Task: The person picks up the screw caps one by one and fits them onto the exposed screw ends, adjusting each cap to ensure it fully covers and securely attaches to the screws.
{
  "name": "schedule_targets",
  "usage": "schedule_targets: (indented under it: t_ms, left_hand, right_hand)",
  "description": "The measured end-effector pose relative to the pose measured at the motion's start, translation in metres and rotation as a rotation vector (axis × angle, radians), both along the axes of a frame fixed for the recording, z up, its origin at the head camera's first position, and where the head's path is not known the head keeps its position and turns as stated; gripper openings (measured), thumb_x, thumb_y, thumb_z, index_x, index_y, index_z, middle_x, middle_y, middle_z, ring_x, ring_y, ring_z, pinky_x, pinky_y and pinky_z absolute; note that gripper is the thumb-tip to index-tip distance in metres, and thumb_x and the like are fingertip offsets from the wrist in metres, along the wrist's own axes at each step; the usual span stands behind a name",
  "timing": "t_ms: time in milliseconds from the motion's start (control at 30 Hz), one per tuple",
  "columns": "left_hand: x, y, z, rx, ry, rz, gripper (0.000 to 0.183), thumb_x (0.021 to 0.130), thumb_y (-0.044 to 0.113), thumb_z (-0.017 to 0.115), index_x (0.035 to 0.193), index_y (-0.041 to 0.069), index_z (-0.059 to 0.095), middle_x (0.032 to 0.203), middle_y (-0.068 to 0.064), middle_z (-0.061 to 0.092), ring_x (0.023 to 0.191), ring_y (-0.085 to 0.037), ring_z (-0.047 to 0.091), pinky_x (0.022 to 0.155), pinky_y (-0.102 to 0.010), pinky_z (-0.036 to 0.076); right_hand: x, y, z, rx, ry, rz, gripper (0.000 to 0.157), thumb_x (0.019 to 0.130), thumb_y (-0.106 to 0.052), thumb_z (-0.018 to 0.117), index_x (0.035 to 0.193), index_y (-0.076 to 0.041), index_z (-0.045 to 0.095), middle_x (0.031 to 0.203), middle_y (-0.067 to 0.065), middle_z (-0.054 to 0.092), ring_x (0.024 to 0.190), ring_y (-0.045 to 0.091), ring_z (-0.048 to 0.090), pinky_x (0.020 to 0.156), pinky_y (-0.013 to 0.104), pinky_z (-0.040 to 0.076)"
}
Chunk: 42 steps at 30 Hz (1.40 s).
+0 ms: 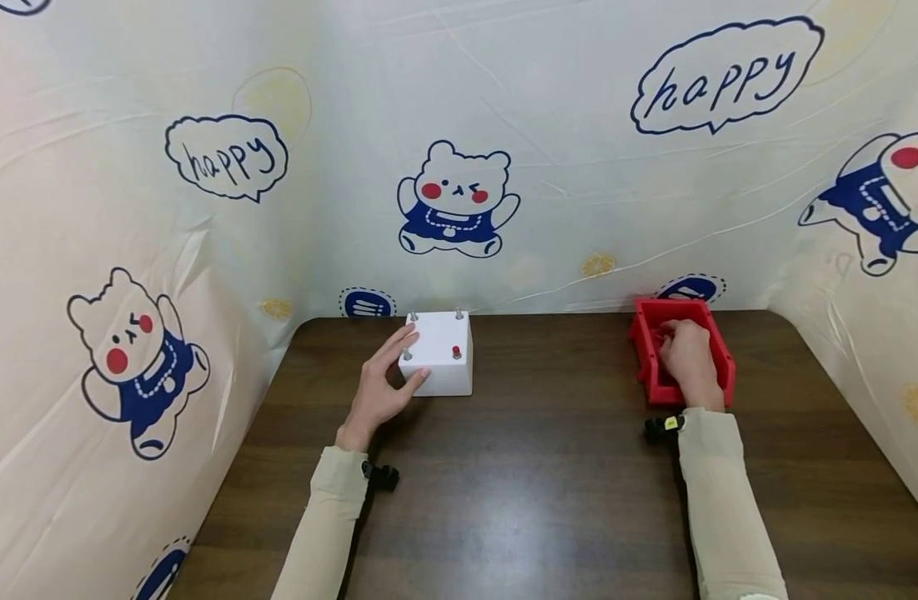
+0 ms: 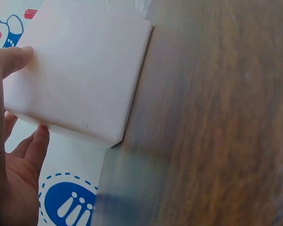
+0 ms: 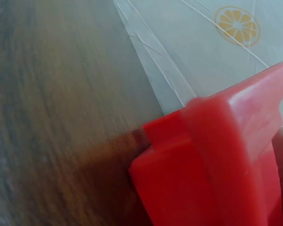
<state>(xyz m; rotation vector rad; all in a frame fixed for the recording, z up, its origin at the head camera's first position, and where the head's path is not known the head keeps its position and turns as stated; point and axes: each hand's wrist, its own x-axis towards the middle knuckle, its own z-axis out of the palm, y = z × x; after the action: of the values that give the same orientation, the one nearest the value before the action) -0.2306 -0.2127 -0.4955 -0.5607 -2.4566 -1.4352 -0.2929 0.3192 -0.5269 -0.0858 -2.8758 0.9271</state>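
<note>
A white box stands near the table's back edge, left of centre. Metal studs stick up at its top corners, and the near right one carries a red cap. My left hand grips the box from its left, with the thumb at the near face and the fingers along the left side. The left wrist view shows the thumb against a plain face of the box. My right hand reaches down into a red bin at the back right, fingers bent. I cannot tell what its fingertips hold.
Both things stand on a dark wooden table. A pale printed cloth hangs behind the back edge and along both sides. In the right wrist view the red bin's wall fills the lower right.
</note>
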Motion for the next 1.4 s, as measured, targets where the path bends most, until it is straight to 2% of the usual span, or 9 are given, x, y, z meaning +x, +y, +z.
schedule_targets:
  t_ms: [500, 767, 933, 1033, 1233, 1400]
  left_hand:
    - [0.0, -0.001, -0.004, 0.01, 0.017, -0.003, 0.06, 0.095, 0.009, 0.08, 0.151, 0.008, 0.06, 0.167, -0.015, 0.046, 0.156, -0.036, 0.041, 0.121, -0.066, 0.037]
    - [0.0, -0.001, -0.004, 0.008, 0.017, -0.003, 0.06, 0.095, 0.009, 0.08, 0.151, 0.008, 0.06, 0.167, -0.014, 0.046, 0.156, -0.035, 0.041, 0.121, -0.066, 0.037]
    - [0.0, -0.001, -0.004, 0.002, 0.014, 0.001, 0.06, 0.095, 0.009, 0.08, 0.151, 0.008, 0.06, 0.167, -0.015, 0.046, 0.156, -0.036, 0.041, 0.12, -0.066, 0.037]
    - [-0.004, -0.003, -0.009, 0.002, 0.011, 0.004, 0.06, 0.095, 0.009, 0.08, 0.151, 0.007, 0.06, 0.167, -0.015, 0.046, 0.156, -0.036, 0.041, 0.121, -0.066, 0.037]
    - [-0.017, -0.01, -0.029, -0.014, 0.005, 0.016, 0.063, 0.095, 0.011, 0.081, 0.154, 0.012, 0.058, 0.169, -0.01, 0.044, 0.158, -0.034, 0.039, 0.122, -0.065, 0.036]
    - [-0.019, -0.012, -0.031, -0.021, 0.014, 0.014, 0.065, 0.094, 0.017, 0.083, 0.154, 0.02, 0.058, 0.169, -0.002, 0.045, 0.157, -0.029, 0.041, 0.122, -0.063, 0.039]
  right_hand:
    - [0.006, -0.003, 0.01, -0.047, -0.037, -0.053, 0.037, 0.104, -0.005, 0.046, 0.135, 0.007, 0.064, 0.123, 0.029, 0.065, 0.103, 0.042, 0.057, 0.078, 0.045, 0.054]
    - [0.006, -0.006, 0.012, -0.048, -0.02, -0.044, 0.034, 0.106, -0.007, 0.049, 0.133, 0.005, 0.066, 0.124, 0.028, 0.066, 0.104, 0.041, 0.058, 0.081, 0.047, 0.054]
    - [0.004, -0.005, 0.014, -0.022, 0.022, -0.043, 0.031, 0.105, -0.005, 0.05, 0.129, 0.005, 0.068, 0.121, 0.028, 0.066, 0.101, 0.041, 0.057, 0.079, 0.047, 0.051]
    - [0.005, -0.006, 0.016, -0.013, 0.05, -0.048, 0.03, 0.104, -0.005, 0.051, 0.126, 0.004, 0.069, 0.12, 0.028, 0.068, 0.1, 0.04, 0.057, 0.078, 0.047, 0.051]
    - [0.008, -0.008, 0.023, -0.014, 0.066, -0.048, 0.03, 0.105, -0.005, 0.052, 0.127, 0.004, 0.07, 0.125, 0.03, 0.067, 0.103, 0.042, 0.056, 0.079, 0.05, 0.053]
    - [0.013, -0.011, 0.032, -0.021, 0.11, -0.049, 0.029, 0.104, -0.006, 0.054, 0.126, 0.003, 0.071, 0.129, 0.032, 0.066, 0.103, 0.043, 0.059, 0.085, 0.06, 0.057]
